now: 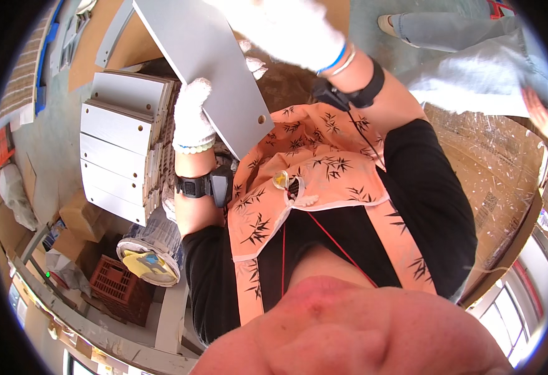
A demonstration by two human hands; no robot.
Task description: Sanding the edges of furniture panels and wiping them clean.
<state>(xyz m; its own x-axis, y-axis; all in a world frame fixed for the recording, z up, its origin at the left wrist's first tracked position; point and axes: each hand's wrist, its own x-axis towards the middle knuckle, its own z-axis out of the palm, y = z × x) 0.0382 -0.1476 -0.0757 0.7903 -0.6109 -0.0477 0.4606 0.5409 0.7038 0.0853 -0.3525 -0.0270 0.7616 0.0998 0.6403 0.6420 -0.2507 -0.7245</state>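
A long grey board point(208, 59) with round holes near its end slants across the top middle. My left hand point(193, 115), in a white knit glove, grips its lower left edge. My right hand point(286, 28), also gloved in white, rests on the board's upper part near the top edge. Both wrists carry black bands. An orange patterned cloth point(311, 169) over a black shirt fills the middle below the board.
A stack of grey drilled boards point(121, 150) lies to the left. Below it stand a round container with a yellow-white lid point(149, 262) and a red crate point(114, 281). Another person in pale clothes point(474, 62) stands at the upper right beside a spattered brown worktop point(493, 181).
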